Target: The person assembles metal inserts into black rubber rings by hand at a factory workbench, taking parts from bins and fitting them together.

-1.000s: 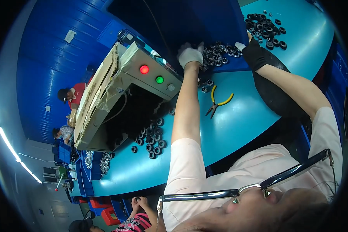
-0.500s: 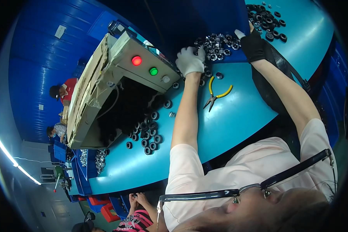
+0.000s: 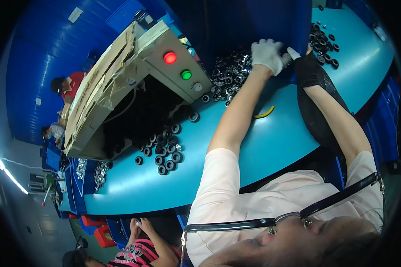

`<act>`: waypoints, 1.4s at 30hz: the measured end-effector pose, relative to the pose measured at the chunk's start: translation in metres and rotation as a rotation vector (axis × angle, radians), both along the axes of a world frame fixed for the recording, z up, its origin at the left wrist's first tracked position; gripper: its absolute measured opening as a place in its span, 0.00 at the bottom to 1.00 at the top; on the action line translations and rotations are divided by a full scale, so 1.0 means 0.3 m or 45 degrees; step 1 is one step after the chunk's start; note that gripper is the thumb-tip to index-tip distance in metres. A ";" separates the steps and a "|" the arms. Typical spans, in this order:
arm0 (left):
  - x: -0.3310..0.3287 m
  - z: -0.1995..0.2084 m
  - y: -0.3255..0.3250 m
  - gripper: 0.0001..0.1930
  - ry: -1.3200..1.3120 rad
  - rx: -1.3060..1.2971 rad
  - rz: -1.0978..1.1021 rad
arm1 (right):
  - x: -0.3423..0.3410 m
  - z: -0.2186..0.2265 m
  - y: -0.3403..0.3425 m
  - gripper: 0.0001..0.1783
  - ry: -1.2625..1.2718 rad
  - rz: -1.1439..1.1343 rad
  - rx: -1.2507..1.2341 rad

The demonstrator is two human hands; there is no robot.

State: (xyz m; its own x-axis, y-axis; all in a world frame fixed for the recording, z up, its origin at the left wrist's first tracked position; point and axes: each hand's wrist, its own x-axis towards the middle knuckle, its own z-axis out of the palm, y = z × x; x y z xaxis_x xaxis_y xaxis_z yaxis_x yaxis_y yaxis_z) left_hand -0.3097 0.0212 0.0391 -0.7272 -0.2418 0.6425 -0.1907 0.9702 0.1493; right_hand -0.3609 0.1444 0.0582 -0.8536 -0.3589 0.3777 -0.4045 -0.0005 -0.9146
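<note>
In a white glove, my left hand (image 3: 266, 55) reaches over the right side of a pile of shiny metal ring-shaped parts (image 3: 229, 78) at the foot of a dark blue bin (image 3: 254, 20). Its thumb stands away from the fingers, and I see nothing held in it. Beside it, at the bin's right wall, is my right hand (image 3: 305, 66) in a black glove, a white cover on one digit; its other fingers are mostly hidden. The yellow handle of pliers (image 3: 265, 113) shows beside my left forearm, which covers the rest.
A beige machine housing (image 3: 165, 58) with lit red and green buttons stands left of the pile. Black rings (image 3: 167, 153) lie scattered before it on the turquoise table (image 3: 200, 178). More black rings (image 3: 323, 42) lie far right. Another person's hands (image 3: 140, 226) are at the lower left.
My left hand has moved right across the pile, close to my right hand. My left forearm now covers most of the pliers. The view has shifted somewhat.
</note>
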 end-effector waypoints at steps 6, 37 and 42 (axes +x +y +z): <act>0.044 -0.002 0.026 0.22 -0.425 0.005 0.068 | -0.015 -0.004 0.007 0.25 -0.026 -0.010 -0.025; 0.177 0.025 -0.218 0.21 -0.442 0.239 0.549 | -0.036 -0.033 0.002 0.27 -0.012 0.093 -0.091; 0.250 0.021 -0.208 0.19 -0.494 0.265 0.537 | -0.020 -0.028 -0.023 0.27 0.062 0.086 -0.110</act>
State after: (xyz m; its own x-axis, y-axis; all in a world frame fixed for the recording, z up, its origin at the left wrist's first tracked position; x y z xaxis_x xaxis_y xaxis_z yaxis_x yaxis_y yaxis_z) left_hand -0.2348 -0.0413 0.0453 -0.7127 -0.6523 0.2580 -0.6309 0.7569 0.1705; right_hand -0.3669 0.1375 0.0497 -0.8082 -0.3793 0.4504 -0.4450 -0.1075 -0.8891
